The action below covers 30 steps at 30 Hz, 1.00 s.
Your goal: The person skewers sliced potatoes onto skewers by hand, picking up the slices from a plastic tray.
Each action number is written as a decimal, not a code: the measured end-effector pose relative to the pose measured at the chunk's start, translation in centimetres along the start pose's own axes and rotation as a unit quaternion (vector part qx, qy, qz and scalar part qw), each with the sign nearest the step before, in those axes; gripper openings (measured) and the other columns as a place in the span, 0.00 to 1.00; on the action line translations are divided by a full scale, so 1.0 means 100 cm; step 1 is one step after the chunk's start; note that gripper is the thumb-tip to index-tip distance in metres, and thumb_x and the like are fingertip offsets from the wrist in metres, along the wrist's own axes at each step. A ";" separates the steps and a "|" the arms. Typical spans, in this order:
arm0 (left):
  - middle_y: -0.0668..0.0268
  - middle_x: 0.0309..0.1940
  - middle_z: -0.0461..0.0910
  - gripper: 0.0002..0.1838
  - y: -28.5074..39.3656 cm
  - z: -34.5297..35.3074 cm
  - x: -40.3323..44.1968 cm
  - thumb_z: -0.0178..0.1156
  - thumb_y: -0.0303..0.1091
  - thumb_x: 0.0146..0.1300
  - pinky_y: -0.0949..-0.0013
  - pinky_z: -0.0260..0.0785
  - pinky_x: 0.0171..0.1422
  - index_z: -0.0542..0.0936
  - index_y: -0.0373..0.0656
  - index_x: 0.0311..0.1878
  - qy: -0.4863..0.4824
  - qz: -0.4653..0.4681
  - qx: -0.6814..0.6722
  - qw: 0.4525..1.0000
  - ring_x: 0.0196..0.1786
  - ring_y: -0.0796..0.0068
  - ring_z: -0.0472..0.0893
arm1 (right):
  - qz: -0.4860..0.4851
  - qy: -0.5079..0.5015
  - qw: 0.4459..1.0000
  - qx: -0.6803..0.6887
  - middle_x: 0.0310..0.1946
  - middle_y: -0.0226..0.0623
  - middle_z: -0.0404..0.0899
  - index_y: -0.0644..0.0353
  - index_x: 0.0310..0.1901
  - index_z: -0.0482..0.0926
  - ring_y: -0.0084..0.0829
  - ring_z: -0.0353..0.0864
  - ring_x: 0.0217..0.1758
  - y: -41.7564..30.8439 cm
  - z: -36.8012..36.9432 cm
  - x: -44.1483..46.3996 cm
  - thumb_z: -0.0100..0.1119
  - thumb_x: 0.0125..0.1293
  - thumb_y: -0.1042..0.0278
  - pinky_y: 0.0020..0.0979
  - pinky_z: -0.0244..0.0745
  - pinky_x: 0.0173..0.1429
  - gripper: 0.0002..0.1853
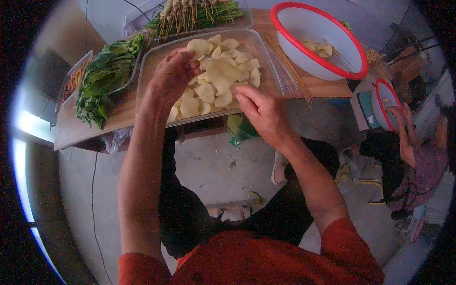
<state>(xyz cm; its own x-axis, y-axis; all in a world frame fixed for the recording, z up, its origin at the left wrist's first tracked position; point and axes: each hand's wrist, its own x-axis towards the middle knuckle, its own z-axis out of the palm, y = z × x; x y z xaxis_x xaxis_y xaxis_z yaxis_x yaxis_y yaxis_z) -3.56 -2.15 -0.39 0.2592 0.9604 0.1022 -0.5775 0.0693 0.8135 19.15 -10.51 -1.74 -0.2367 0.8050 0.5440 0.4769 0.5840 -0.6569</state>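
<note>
Thin pale potato slices (206, 92) lie piled in a clear plastic tray (151, 71) on the wooden table. Over the tray's left side, my left hand (176, 71) has its fingers curled, with a potato slice (198, 47) at the fingertips. My right hand (263, 111) is at the tray's near edge, thumb and forefinger pinched together beside the pile. Whatever is in that pinch is too small or hidden to make out.
A red-rimmed white basin (319, 40) with slices and thin sticks stands right of the tray, beside bare skewers (287, 64). Leafy greens (107, 71) are at left, and skewered bundles (194, 16) at the back. Another person (418, 161) works at a smaller red-rimmed basin (387, 104).
</note>
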 end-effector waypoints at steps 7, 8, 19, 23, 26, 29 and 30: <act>0.67 0.28 0.75 0.04 0.003 0.006 -0.001 0.59 0.25 0.58 0.68 0.73 0.38 0.73 0.41 0.34 0.036 -0.011 -0.005 0.999 0.29 0.74 0.75 | -0.005 0.005 0.999 -0.031 0.30 0.44 0.81 0.62 0.43 0.78 0.31 0.83 0.30 0.003 0.002 -0.001 0.57 0.63 0.71 0.29 0.74 0.33 0.08; 0.67 0.28 0.75 0.04 0.003 0.006 0.000 0.59 0.25 0.58 0.68 0.73 0.38 0.73 0.41 0.34 0.036 -0.011 -0.005 0.999 0.29 0.74 0.75 | 0.007 0.006 1.000 -0.003 0.30 0.43 0.81 0.62 0.43 0.79 0.29 0.82 0.30 0.003 0.003 -0.001 0.57 0.63 0.71 0.29 0.73 0.33 0.08; 0.66 0.27 0.75 0.05 -0.005 0.009 -0.002 0.57 0.29 0.62 0.70 0.73 0.37 0.73 0.39 0.35 0.015 -0.030 0.012 0.999 0.27 0.74 0.75 | 0.031 -0.008 0.999 0.027 0.31 0.47 0.80 0.61 0.43 0.77 0.44 0.82 0.33 0.001 0.002 0.001 0.55 0.62 0.70 0.39 0.76 0.37 0.09; 0.67 0.28 0.76 0.05 -0.008 0.003 0.003 0.57 0.30 0.62 0.71 0.73 0.37 0.73 0.40 0.36 0.001 -0.068 0.034 0.997 0.27 0.75 0.76 | 0.015 0.005 0.999 0.038 0.32 0.46 0.81 0.62 0.43 0.77 0.43 0.82 0.34 0.002 0.003 0.001 0.55 0.63 0.70 0.38 0.76 0.38 0.09; 0.67 0.29 0.76 0.04 -0.010 0.003 0.002 0.57 0.30 0.62 0.72 0.72 0.36 0.74 0.40 0.36 -0.005 -0.066 0.045 0.997 0.28 0.76 0.76 | 0.020 0.011 0.999 0.044 0.32 0.43 0.82 0.63 0.43 0.78 0.33 0.81 0.32 0.004 0.005 0.001 0.55 0.63 0.70 0.32 0.75 0.37 0.09; 0.68 0.31 0.76 0.04 -0.010 0.022 -0.008 0.56 0.31 0.63 0.73 0.72 0.37 0.75 0.41 0.37 0.047 -0.043 0.078 0.995 0.29 0.76 0.76 | 0.029 0.014 0.999 0.039 0.31 0.40 0.82 0.63 0.44 0.79 0.24 0.80 0.32 0.006 0.006 0.001 0.55 0.64 0.71 0.26 0.73 0.37 0.09; 0.69 0.31 0.76 0.05 -0.009 0.032 -0.012 0.56 0.31 0.63 0.73 0.72 0.37 0.75 0.41 0.38 0.065 -0.032 0.065 0.995 0.30 0.77 0.76 | 0.037 0.012 0.999 0.035 0.32 0.40 0.82 0.63 0.44 0.79 0.24 0.80 0.33 0.006 0.006 0.001 0.55 0.64 0.71 0.26 0.73 0.37 0.09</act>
<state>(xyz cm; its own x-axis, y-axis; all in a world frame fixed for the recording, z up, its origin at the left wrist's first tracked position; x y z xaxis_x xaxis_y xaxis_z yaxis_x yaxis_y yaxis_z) -0.88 -4.27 0.62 0.1848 0.9826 -0.0204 -0.4555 0.1041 0.8841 18.95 -10.01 -2.39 -0.1815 0.8439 0.5049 0.4311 0.5297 -0.7304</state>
